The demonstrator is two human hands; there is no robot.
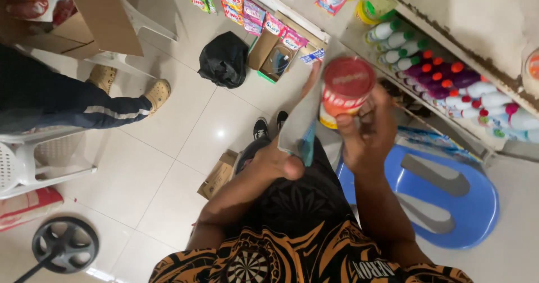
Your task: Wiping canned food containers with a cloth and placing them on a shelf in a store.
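Red-lidded can (pixel 345 90): round, orange and white body, red flat lid facing the camera. Held up in front of the chest, above the lap, between the shelf and the blue plastic stool (pixel 449 199).

Right hand (pixel 368 131): fingers curled around the side wall and lower edge of the can, thumb on the near side. Grip closed on the can.

Left hand (pixel 281 162): closed on the lower end of a pale cloth or bag (pixel 300 120), which stands up beside the can and touches or nearly touches it; exact contact not discernible. A teal strip (pixel 308 143) visible at the edge of the cloth.

Handling, by judgement: rigid wall, probably smooth and somewhat slippery; weight dependent on contents, not discernible. Best taken around the cylindrical wall, below the lid, not by the lid rim, which may lift off. Cloth soft and limp, with no support of its own.

Surroundings: rows of bottles (pixel 449 81) with red, green and pink caps on the shelf at right. Hanging sachet strips (pixel 247 11) above. Black bag (pixel 223 58) and small open cardboard box (pixel 275 56) on the tiled floor (pixel 168 148). Another person's leg (pixel 84 112) and beige shoes at left, beside a white plastic chair (pixel 33 159). Fan base (pixel 64 244) at lower left.
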